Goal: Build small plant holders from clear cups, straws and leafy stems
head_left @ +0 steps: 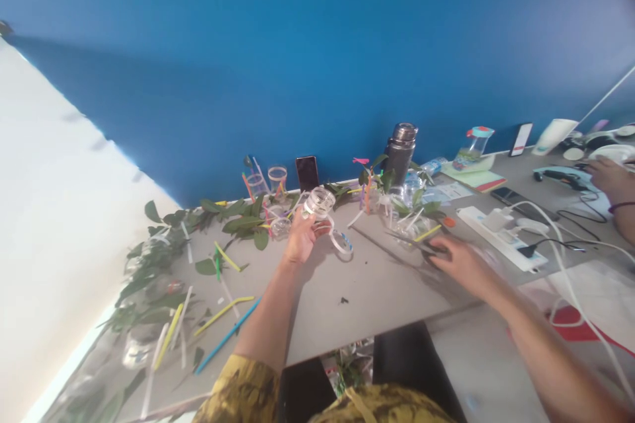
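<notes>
My left hand (303, 236) is closed around a small clear jar (321, 201), raised above the middle of the table. A white strip (340, 248) with a blue patch curls in a loop beside those fingers; whether it is fixed to the jar I cannot tell. To the right, my right hand (459, 263) grips a pair of dark-handled scissors (421, 244), their thin blades pointing left. Just beyond the scissors are a clear cup with leaves (404, 221) and a yellow straw (427, 232).
Cut straws, including a blue straw (228, 336), and leafy sprigs (243, 221) cover the left side. A phone (307, 174) and a dark thermos (401, 153) stand by the blue wall. On the right lie a power strip (501, 238) with cables and another person's hand (612, 178).
</notes>
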The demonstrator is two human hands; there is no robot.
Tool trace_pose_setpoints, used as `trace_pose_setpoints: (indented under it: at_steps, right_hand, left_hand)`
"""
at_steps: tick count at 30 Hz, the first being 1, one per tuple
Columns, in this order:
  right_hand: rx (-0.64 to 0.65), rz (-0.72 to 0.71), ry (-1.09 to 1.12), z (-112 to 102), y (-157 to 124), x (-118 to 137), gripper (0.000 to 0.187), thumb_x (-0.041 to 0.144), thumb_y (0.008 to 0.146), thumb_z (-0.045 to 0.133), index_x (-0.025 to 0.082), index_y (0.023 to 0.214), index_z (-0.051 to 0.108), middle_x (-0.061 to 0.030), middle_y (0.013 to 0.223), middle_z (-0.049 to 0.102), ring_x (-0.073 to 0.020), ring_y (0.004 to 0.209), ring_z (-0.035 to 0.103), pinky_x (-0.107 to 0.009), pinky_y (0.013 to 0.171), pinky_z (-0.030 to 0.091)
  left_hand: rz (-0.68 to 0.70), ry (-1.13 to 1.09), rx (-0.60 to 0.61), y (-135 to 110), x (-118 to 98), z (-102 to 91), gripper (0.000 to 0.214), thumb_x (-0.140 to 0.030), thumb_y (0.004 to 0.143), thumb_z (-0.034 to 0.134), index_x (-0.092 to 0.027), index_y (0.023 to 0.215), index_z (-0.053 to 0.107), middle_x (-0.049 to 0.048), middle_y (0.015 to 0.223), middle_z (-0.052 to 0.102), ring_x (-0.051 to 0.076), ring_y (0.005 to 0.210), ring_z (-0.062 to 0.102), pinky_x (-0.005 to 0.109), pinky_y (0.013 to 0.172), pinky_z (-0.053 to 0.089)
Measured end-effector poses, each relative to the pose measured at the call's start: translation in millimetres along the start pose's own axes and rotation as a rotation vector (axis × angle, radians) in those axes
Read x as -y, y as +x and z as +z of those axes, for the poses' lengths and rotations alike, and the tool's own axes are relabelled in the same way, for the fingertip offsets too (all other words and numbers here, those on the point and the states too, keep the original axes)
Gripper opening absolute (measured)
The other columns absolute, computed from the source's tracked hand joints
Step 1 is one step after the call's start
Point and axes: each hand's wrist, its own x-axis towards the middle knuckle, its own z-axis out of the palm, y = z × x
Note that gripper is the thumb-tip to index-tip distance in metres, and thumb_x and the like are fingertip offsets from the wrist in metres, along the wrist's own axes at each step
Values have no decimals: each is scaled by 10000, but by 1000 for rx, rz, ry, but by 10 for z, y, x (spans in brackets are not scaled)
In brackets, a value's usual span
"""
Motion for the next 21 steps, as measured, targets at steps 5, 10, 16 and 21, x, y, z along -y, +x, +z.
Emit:
trace_pose_setpoints:
  at_steps: [5,10,16,21]
  right_hand:
    - [142,-106,109,-322,221,549,255,425,928,603,289,1077,757,-19,957,811,-235,825,732,-295,683,450]
    - [157,-246,-18,-477,491,877,352,395,860,661,233,1164,732,-81,1188,772,-288,1004,716,-313,754,442]
    - [244,-409,-143,-649,773,1105,355,454,818,688,209,1073,724,-85,1074,777,-260,904,688,-289,656,358]
    - [280,-491,-241,-742,945,1273,238,438,808,688,202,789,690,-74,807,735,-228,734,642,-292,614,293]
  left_hand:
    - [44,65,-7,-11,7,1,622,-310,761,811,-250,1334,577,59,1101,729,212,880,711,355,774,554]
    - [54,80,56,-24,-9,-6,620,-267,736,763,-237,1331,589,76,1143,727,235,917,706,371,787,557]
    - [52,117,65,-55,-36,14,621,-284,766,748,-259,1366,590,82,1236,719,239,959,706,360,808,567]
    - [69,191,62,-91,-50,58,667,-248,769,768,-314,1413,606,76,1422,650,286,1206,643,328,842,564]
